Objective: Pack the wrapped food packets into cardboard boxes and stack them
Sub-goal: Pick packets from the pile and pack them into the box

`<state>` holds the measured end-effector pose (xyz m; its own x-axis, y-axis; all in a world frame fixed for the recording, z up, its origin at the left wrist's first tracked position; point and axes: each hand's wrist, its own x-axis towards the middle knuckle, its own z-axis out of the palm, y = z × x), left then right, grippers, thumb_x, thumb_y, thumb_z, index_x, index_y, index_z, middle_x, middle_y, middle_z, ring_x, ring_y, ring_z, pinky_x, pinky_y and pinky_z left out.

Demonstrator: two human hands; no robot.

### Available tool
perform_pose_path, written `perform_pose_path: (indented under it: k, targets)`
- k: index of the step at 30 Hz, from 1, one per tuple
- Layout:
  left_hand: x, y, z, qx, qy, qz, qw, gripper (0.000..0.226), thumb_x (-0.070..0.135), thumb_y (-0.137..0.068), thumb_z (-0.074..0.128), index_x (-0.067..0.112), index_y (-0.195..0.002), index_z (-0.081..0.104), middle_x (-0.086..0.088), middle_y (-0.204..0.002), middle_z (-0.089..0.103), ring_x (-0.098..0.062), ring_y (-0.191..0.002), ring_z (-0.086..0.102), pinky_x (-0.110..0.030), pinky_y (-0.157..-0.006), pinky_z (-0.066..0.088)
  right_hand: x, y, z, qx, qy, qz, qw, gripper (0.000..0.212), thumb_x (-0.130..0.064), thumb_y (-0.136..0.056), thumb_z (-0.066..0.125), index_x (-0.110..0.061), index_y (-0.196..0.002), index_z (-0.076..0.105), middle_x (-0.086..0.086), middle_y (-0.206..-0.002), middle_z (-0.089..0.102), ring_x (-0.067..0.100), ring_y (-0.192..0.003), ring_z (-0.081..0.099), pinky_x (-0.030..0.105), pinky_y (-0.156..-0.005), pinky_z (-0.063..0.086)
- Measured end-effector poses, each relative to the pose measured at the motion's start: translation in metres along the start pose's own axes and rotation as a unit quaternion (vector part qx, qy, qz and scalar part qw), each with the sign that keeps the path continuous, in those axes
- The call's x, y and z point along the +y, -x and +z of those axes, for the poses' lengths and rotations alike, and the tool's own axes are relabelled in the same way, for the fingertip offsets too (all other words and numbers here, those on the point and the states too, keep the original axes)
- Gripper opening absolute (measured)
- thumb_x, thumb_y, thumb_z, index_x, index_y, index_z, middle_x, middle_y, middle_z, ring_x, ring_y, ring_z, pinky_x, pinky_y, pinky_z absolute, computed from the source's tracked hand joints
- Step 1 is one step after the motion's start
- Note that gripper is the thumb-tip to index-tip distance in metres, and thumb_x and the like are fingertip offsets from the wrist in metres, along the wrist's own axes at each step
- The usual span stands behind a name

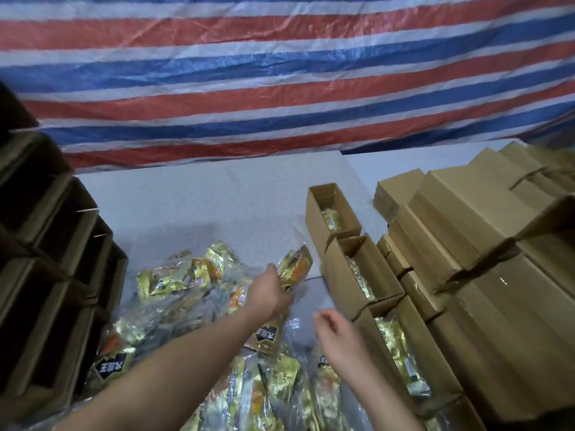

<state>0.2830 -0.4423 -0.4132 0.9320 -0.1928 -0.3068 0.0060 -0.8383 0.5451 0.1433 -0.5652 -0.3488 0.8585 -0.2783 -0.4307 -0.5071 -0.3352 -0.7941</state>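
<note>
A heap of gold-wrapped food packets (174, 281) lies on the grey table (217, 206) in front of me. My left hand (272, 290) reaches forward over the heap and grips one gold and orange packet (295, 265), lifted off the pile. My right hand (334, 334) hovers above the near packets with loosely curled fingers, holding nothing. To the right stand three open narrow cardboard boxes in a row: the far box (329, 209), the middle box (357, 275) and the near box (395, 346), each with gold packets inside.
Closed cardboard boxes (466, 219) are piled at the right, with flat folded cartons (392, 194) behind them. Dark stacked open boxes (56, 244) line the left edge. A red, white and blue striped tarp (280, 73) hangs behind the table.
</note>
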Motion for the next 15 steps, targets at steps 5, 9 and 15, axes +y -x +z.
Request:
perform_pose_path:
  k: [5, 9, 15]
  targets:
    - [0.022, 0.067, -0.071, 0.114, 0.096, 0.077, 0.986, 0.059, 0.054, -0.071, 0.077, 0.026, -0.109, 0.042, 0.007, -0.096, 0.065, -0.017, -0.085, 0.065, -0.03, -0.068, 0.051, -0.07, 0.007, 0.001, -0.007, -0.241, 0.035, 0.97, 0.067, -0.054, -0.088, 0.063, -0.019, -0.143, 0.047, 0.0, -0.138, 0.056, 0.018, -0.127, 0.053, 0.041, -0.108, 0.042]
    - [0.04, 0.135, -0.126, 0.182, 0.126, 0.161, 0.962, 0.047, 0.047, -0.075, 0.069, 0.031, -0.111, 0.043, 0.013, -0.096, 0.062, -0.013, -0.091, 0.064, -0.027, -0.069, 0.052, -0.135, 0.032, 0.014, -0.08, -0.368, -0.066, 0.924, 0.08, -0.053, -0.065, 0.079, -0.018, -0.133, 0.055, 0.004, -0.117, 0.072, 0.02, -0.109, 0.069, 0.035, -0.091, 0.054]
    - [0.02, 0.21, -0.178, 0.156, 0.156, 0.252, 0.942, 0.061, 0.044, -0.079, 0.067, 0.038, -0.135, 0.045, 0.014, -0.124, 0.057, -0.005, -0.117, 0.053, -0.034, -0.1, 0.047, -0.169, 0.083, 0.03, -0.106, -0.386, -0.166, 0.901, 0.068, -0.037, -0.062, 0.081, -0.012, -0.121, 0.06, 0.01, -0.098, 0.072, 0.024, -0.091, 0.071, 0.037, -0.078, 0.058]
